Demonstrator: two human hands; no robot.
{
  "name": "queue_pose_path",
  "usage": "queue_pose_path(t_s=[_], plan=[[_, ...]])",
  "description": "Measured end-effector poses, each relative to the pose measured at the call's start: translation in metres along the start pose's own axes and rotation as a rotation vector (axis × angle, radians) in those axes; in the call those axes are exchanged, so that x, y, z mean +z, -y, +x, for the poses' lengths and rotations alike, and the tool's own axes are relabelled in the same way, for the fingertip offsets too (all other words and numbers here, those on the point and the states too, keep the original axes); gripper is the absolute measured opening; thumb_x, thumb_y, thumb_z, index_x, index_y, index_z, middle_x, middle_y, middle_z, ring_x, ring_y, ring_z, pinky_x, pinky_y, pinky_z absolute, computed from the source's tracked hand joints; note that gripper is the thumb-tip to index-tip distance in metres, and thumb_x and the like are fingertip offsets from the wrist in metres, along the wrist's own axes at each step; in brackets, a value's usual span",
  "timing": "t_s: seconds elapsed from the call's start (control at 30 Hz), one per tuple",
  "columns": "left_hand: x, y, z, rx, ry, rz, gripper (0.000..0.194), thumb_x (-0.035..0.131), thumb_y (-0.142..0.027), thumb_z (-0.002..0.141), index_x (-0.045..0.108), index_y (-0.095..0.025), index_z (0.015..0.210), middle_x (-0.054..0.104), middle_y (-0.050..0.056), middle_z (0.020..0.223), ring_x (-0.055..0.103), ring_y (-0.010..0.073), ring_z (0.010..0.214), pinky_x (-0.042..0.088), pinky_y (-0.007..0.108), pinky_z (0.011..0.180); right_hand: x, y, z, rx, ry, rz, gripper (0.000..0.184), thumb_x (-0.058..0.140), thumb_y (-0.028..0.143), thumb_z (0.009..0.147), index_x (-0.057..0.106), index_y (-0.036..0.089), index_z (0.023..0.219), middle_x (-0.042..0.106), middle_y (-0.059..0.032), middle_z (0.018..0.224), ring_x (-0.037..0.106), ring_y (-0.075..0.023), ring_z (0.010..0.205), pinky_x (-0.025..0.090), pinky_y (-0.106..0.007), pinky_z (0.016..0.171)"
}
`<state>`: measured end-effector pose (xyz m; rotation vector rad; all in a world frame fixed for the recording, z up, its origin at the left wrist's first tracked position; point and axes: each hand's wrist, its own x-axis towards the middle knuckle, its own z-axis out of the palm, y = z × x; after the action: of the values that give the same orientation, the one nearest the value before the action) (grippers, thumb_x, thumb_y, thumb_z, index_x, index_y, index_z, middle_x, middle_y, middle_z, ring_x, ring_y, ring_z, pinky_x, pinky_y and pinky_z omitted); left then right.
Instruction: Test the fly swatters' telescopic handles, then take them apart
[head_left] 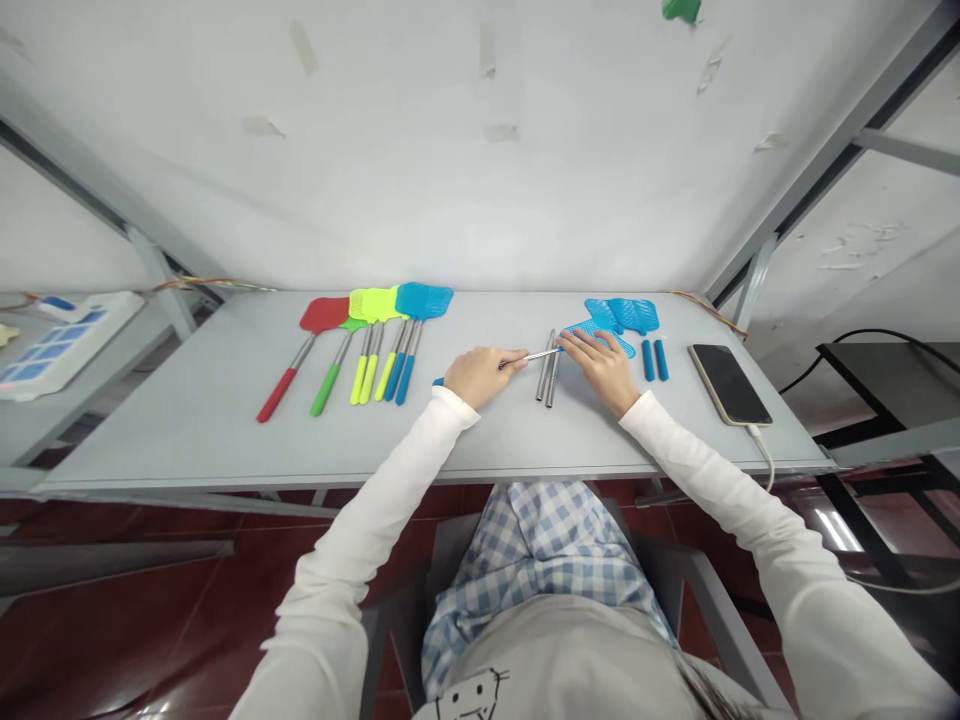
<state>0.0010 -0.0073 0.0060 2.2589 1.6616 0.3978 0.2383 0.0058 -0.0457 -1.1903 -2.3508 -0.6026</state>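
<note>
My left hand (484, 377) is shut on a thin steel rod (534, 356), which points right towards my right hand. A blue plastic piece (438, 381) shows just beyond my left hand's heel. My right hand (598, 366) lies on a blue mesh swatter head (592, 330), and I cannot tell if it grips it. More blue heads (621, 316) sit behind it. Between my hands lie several steel rods (546, 370). Two blue grips (652, 360) lie right of my right hand. Further left, several assembled fly swatters (379, 340) in red, green, yellow and blue lie side by side.
A black smartphone (729, 385) with a white cable lies at the grey table's (187, 420) right end. A white power strip (67, 340) sits on a shelf at the left. Metal frame bars run along both sides, and a white wall stands behind the table.
</note>
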Motion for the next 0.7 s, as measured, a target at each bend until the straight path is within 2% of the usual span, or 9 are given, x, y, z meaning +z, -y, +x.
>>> queue_pose_path(t_s=[0.23, 0.43, 0.7], plan=[[0.003, -0.002, 0.002, 0.048, 0.021, -0.14, 0.034, 0.048, -0.046, 0.09, 0.069, -0.034, 0.115, 0.069, -0.002, 0.118, 0.063, 0.0216, 0.108, 0.046, 0.03, 0.09, -0.002, -0.002, 0.001, -0.055, -0.011, 0.034, 0.043, 0.032, 0.006, 0.096, 0.061, 0.017, 0.125, 0.061, -0.0057, 0.13, 0.058, -0.0211, 0.12, 0.043, -0.037, 0.099], [0.006, 0.006, 0.004, 0.048, 0.061, -0.281, 0.036, 0.049, -0.044, 0.089, 0.071, -0.029, 0.112, 0.069, -0.002, 0.118, 0.063, 0.0199, 0.109, 0.044, 0.027, 0.096, -0.002, 0.004, 0.003, -0.031, 0.037, 0.081, 0.046, 0.031, 0.006, 0.095, 0.06, 0.02, 0.128, 0.061, -0.0091, 0.13, 0.056, -0.0225, 0.122, 0.043, -0.042, 0.101], [0.007, 0.013, 0.0, 0.048, 0.052, -0.302, 0.038, 0.05, -0.048, 0.088, 0.071, -0.028, 0.112, 0.068, -0.002, 0.118, 0.062, 0.0197, 0.111, 0.044, 0.028, 0.098, -0.005, 0.014, 0.01, -0.114, 0.077, 0.07, 0.052, 0.029, 0.007, 0.094, 0.047, 0.023, 0.14, 0.063, -0.0103, 0.127, 0.056, -0.0214, 0.121, 0.042, -0.04, 0.101]])
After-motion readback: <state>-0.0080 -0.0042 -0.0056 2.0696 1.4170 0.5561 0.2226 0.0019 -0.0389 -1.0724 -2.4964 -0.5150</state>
